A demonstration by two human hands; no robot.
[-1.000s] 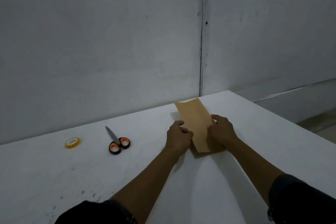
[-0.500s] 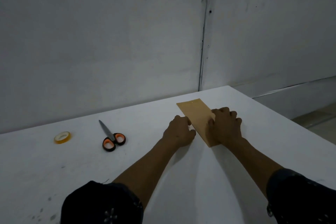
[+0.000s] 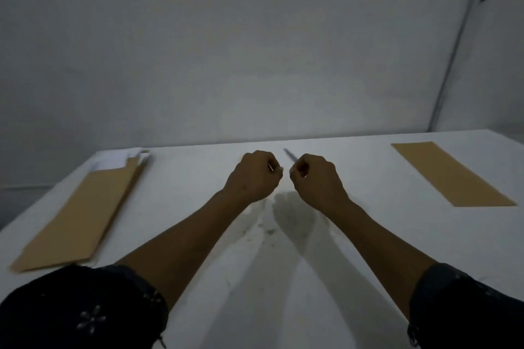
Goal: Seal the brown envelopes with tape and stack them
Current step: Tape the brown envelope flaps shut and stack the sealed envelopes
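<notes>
A brown envelope [image 3: 450, 173] lies well right of the right hand [image 3: 314, 178]; both hands are curled, contents unclear.

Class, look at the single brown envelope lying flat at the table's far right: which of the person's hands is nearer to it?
Right. The right hand is mid-table, well left of the envelope and not touching it; the left hand is farther left still.

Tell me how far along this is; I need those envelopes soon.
One envelope lies flat at the right, apparently finished. Both hands, left and right, are curled at centre, possibly around tape; unclear. The stack at the left, paper showing, remains.
</notes>
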